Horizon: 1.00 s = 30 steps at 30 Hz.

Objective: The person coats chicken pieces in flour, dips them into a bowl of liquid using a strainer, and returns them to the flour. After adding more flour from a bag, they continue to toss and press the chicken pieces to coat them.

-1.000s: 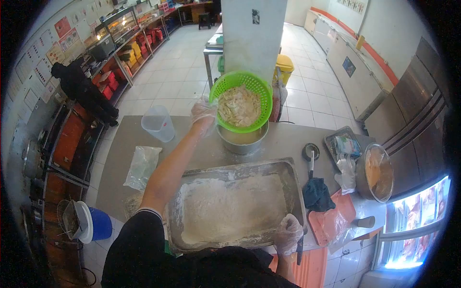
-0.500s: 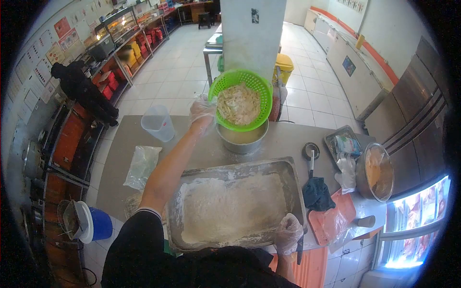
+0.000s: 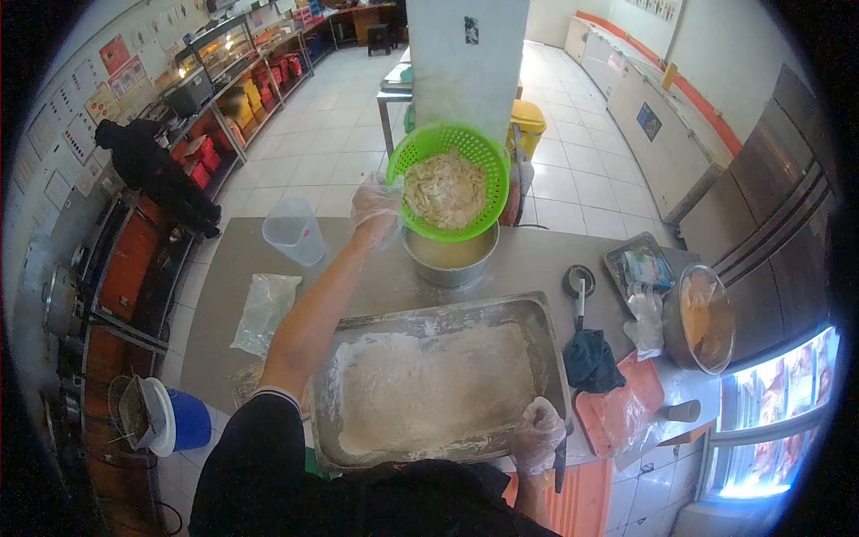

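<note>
My left hand (image 3: pixel 376 204), in a clear plastic glove, grips the left rim of a green colander (image 3: pixel 499 183). Pale, flour-coated strips of food (image 3: pixel 445 188) lie in the colander. It is held tilted above a round metal pot (image 3: pixel 452 268) of cloudy liquid. Closer to me is a large metal tray (image 3: pixel 429 311) with a layer of white flour (image 3: pixel 420 385) spread in it. My gloved right hand (image 3: pixel 539 436) is closed at the tray's near right corner, apparently on its rim; the fingertips are partly hidden.
On the table (image 3: pixel 215 295) are a clear plastic jug (image 3: pixel 295 233), a plastic bag (image 3: pixel 267 313), a tape roll (image 3: pixel 578 281), a dark cloth (image 3: pixel 592 360), a pink tray (image 3: pixel 617 403) and a metal bowl (image 3: pixel 698 322). A person (image 3: pixel 157 170) stands at the left counter.
The green colander sits very slightly higher, with my left hand still on it. My right hand stays at the tray corner.
</note>
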Tool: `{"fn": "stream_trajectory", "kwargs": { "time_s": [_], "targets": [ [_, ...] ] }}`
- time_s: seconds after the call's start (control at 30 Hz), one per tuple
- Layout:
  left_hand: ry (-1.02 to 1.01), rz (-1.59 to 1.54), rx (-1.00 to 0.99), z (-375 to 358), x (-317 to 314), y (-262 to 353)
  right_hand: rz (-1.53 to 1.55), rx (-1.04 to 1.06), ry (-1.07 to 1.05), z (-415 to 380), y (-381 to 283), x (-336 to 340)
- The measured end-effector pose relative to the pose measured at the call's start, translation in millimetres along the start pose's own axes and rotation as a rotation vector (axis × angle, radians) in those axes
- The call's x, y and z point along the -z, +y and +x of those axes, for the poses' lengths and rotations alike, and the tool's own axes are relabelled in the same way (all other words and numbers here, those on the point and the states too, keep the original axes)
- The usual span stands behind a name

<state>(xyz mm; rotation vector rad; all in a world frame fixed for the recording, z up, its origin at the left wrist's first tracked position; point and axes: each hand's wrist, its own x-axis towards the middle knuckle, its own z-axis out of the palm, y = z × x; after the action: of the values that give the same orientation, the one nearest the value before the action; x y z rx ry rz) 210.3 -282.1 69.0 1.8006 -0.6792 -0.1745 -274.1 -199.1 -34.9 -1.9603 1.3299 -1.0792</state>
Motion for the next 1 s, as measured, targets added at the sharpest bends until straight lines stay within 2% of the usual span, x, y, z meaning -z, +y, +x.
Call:
{"fn": "stream_trajectory", "kwargs": {
  "time_s": [0.13,0.27,0.37,0.43,0.53,0.57,0.63,0.73,0.83,0.93,1.0],
  "targets": [
    [0.094,0.028,-0.104,6.9,-6.0,-15.2,0.024,0.004,0.024,-0.5,2.1,-1.9],
    [0.138,-0.036,-0.087,17.2,-12.9,-31.9,0.0,-0.011,0.007,-0.1,-0.1,0.0],
    [0.089,0.002,-0.022,15.2,-10.8,-22.8,0.048,-0.013,0.009,1.1,-3.3,0.8],
    [0.039,0.088,0.044,2.7,-1.0,8.3,0.052,-0.044,0.002,-0.2,-0.6,-1.1],
    [0.016,0.05,0.041,-1.5,1.8,15.3,-0.028,0.03,0.012,2.2,-3.7,0.4],
    [0.009,-0.06,0.017,0.9,-0.5,8.6,-0.069,0.074,0.018,3.7,-5.6,1.5],
    [-0.005,-0.28,-0.034,5.7,-5.0,-5.2,-0.028,0.029,-0.014,1.9,-0.3,1.1],
    [0.0,-0.232,-0.02,8.5,-5.7,-4.7,0.011,-0.016,-0.027,1.0,-0.4,0.4],
    [0.081,-0.012,0.005,0.0,0.3,20.9,0.036,-0.011,-0.03,3.9,-7.8,3.5],
    [0.062,-0.226,-0.07,0.4,-1.8,13.6,0.027,0.028,0.004,5.3,-13.3,3.1],
    [0.052,-0.231,-0.077,9.4,-3.7,2.1,0.027,0.026,0.007,4.8,-12.7,2.7]
  ]
}}
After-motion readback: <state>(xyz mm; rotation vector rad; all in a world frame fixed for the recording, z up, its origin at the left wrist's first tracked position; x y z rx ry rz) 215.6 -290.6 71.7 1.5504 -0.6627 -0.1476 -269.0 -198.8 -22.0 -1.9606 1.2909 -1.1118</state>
